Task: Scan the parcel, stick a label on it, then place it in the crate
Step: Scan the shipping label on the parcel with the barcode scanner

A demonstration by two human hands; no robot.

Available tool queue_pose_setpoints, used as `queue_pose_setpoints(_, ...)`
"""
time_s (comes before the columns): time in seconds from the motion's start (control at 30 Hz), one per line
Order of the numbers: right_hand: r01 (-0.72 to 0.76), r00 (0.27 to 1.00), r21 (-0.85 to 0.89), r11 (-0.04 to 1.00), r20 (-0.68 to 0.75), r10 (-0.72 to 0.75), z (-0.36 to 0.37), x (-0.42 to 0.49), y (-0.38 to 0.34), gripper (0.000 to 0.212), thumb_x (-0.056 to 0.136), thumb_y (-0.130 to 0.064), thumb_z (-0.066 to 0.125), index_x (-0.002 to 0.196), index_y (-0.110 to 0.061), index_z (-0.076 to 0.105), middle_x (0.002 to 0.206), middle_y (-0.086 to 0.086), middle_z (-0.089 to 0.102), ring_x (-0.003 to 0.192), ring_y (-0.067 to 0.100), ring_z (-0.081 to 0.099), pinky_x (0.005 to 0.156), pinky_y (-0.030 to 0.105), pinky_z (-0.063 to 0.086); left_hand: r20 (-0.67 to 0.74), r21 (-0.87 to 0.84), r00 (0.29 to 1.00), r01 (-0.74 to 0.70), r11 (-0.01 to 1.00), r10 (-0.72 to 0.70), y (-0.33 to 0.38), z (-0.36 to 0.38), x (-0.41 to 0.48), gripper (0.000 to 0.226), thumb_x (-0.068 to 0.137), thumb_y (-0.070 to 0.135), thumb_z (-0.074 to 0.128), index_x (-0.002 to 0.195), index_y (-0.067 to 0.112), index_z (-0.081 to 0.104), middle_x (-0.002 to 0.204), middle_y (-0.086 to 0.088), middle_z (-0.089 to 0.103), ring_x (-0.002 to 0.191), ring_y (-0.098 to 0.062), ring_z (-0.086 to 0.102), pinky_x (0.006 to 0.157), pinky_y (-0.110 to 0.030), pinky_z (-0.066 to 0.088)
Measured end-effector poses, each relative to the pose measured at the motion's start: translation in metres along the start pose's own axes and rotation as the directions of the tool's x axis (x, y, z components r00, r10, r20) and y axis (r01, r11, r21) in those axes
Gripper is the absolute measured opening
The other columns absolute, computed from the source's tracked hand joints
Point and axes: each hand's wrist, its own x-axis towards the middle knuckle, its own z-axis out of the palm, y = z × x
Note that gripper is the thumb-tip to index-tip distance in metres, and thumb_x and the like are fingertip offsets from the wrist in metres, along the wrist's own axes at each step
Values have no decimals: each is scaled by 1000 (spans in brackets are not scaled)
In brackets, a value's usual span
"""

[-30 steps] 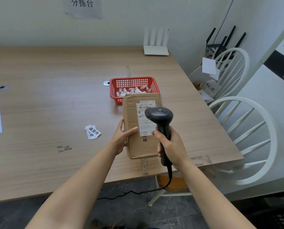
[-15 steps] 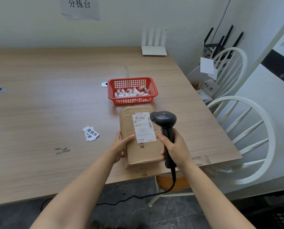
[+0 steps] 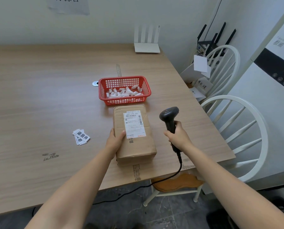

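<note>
Parcel (image 3: pixel 134 136) lengthwise toward basket (image 3: pixel 124 90) (flat)

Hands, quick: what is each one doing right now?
Left hand: gripping the left side of the cardboard parcel on the table.
Right hand: closed around the barcode scanner handle.

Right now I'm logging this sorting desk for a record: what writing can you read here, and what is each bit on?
"500 E73 065": top of the shipping label on the parcel; its finer print is too small.
"退回件": top slip of the small labels on the table.
"待处理": handwritten card by the chair.
Wall sign: cut off, unreadable.
White appliance: logo blurred.
</note>
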Motion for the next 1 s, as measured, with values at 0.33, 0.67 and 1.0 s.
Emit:
queue_pose_setpoints(0.33,-287,957,-397,872,-88,275,28,54,56,67,82,-23,67,129,4,27,132,26,43,116,41,48,91,44,44,-45,472,998,-7,881,32,11,-1,0,58,85,42,49,133,12,37,133,-15,51,118,-32,50,95,-39,43)
queue_pose_setpoints(0.67,-303,952,-393,868,-167,256,55,51,67,68,77,-23,72,127,1,33,126,24,51,113,41,52,89,47,48,24,795,978,-143,589,205,12,-20,-20,69,84,49,49,137,14,23,139,-15,35,128,-33,38,98,-48,42)
queue_pose_setpoints(1.0,-348,937,-309,885,-150,315,61,43,64,73,76,-19,73,130,0,29,133,26,43,119,43,46,95,46,42,35,871,973,-141,470,227,-1,-56,-31,63,92,44,39,142,11,21,148,-15,26,133,-32,33,102,-47,39)
